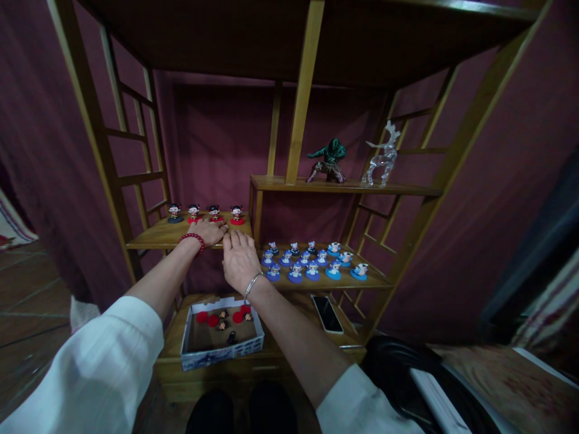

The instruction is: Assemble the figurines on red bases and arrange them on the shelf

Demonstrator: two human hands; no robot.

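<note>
My left hand (208, 231), with a red bead bracelet, rests on the left shelf just in front of the small figurines. Its fingers lie stretched by the red bases of the second figurine (193, 211) and the third figurine (214, 212); whether they touch is unclear. Beside it, my right hand (240, 260), wearing a silver bangle, lays its extended fingers at the shelf's front edge, below the fourth figurine (236, 214). Neither hand visibly holds anything. The first figurine (174, 212) stands on a dark base at the far left.
Below, a cardboard box (222, 355) holds loose figurine parts and red discs. A phone (327, 314) lies right of it. Several blue and purple figurines (304, 259) fill the lower right shelf. Above stand a green-cloaked figure (332, 155) and a clear deer (384, 158). A wooden post (304, 90) divides the cabinet.
</note>
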